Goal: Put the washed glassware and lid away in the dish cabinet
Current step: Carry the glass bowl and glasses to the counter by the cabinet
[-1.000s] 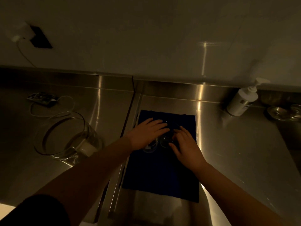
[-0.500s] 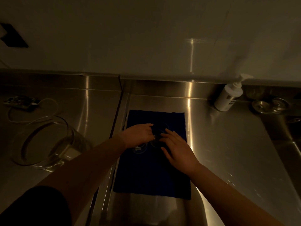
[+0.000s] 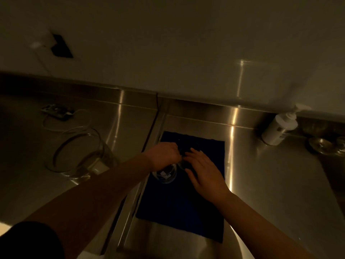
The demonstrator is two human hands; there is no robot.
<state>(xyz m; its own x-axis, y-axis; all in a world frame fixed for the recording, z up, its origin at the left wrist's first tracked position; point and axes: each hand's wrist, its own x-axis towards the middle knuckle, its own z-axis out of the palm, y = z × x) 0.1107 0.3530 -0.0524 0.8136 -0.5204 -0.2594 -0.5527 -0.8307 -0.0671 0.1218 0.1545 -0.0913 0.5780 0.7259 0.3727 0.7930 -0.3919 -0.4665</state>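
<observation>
A small glass [image 3: 165, 174] is held over the blue cloth [image 3: 183, 206] by the left hand [image 3: 163, 156], whose fingers are curled round it. The right hand [image 3: 204, 171] is kept beside it with fingers straight, touching what may be a second glass in the dim light. A large glass bowl [image 3: 80, 152] is seen well apart on the steel counter [image 3: 270, 184].

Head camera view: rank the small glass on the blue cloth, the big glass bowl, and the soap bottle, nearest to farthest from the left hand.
From the left hand:
1. Small glass, just under it on the blue cloth.
2. Big glass bowl, to its left.
3. Soap bottle, far right by the wall.
</observation>
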